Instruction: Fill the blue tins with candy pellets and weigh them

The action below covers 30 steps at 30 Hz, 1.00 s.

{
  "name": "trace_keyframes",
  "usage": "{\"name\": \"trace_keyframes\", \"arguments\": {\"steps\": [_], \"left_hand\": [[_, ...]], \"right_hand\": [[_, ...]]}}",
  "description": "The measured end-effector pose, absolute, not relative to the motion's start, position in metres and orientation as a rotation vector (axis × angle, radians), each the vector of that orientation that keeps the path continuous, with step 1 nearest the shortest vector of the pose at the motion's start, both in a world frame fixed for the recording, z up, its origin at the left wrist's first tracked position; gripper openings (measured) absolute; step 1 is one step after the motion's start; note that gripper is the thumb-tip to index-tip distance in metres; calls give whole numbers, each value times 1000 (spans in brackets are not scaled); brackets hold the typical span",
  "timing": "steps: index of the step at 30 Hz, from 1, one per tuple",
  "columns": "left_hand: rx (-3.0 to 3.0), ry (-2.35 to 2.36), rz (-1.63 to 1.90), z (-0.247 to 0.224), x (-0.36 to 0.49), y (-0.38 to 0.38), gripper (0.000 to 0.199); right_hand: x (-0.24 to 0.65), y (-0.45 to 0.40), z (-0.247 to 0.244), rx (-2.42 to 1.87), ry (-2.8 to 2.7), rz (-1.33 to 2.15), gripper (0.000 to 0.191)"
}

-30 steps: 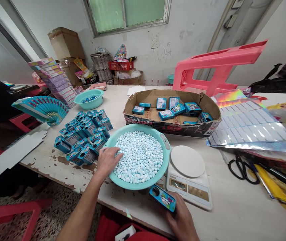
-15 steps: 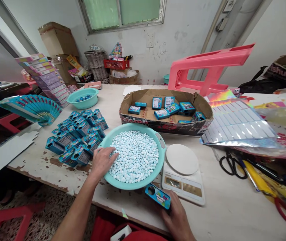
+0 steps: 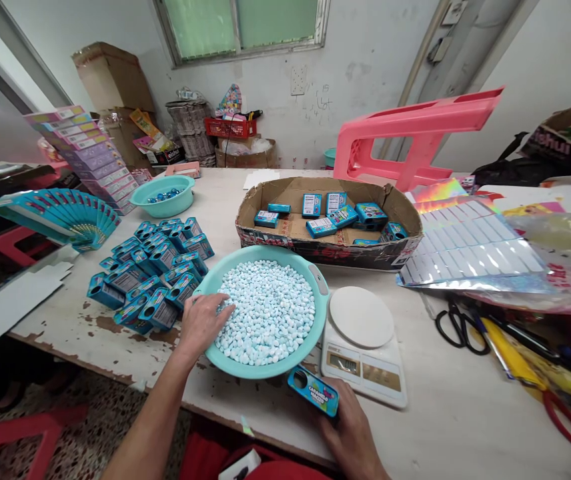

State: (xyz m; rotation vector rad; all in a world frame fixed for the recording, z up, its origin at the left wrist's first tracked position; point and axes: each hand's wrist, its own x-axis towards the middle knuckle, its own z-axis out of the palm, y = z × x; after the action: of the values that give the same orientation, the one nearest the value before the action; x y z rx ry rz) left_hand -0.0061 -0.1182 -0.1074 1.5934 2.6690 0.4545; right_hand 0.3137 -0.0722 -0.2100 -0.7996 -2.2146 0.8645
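A turquoise bowl (image 3: 323,313) full of small pale blue and white candies (image 3: 268,310) stands in front of me. My left hand (image 3: 204,325) lies over its left rim, fingers apart, the tips touching the candies at that side. Below the bowl's right side, my right hand (image 3: 345,417) grips a small blue candy box (image 3: 314,391) by its far end. A round dark opening shows in the box's face, beside the printed label. To the left of the bowl, many similar blue boxes (image 3: 158,307) stand grouped on the table, holes upward.
A white kitchen scale (image 3: 363,320) sits right of the bowl. Behind is a cut-down cardboard box (image 3: 285,235) holding several blue boxes. Scissors (image 3: 460,327) and pens lie further right. A smaller turquoise bowl (image 3: 185,200) and a fan of blue cards (image 3: 65,217) are at left.
The whole view has shifted very slightly. Both hands stay where they were, the left at the candies and the right on the candy box.
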Motion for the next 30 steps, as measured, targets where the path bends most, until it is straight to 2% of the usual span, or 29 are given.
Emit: {"name": "trace_keyframes", "arguments": {"steps": [20,30], "left_hand": [[1597,2666,441,-104,-3,-118,30],[1617,2668,458,-105,-4,-119,29]], "right_hand": [[313,-71,-213,-771,-2191,833,45],[314,-71,-215,-778,-2206,848,39]]}}
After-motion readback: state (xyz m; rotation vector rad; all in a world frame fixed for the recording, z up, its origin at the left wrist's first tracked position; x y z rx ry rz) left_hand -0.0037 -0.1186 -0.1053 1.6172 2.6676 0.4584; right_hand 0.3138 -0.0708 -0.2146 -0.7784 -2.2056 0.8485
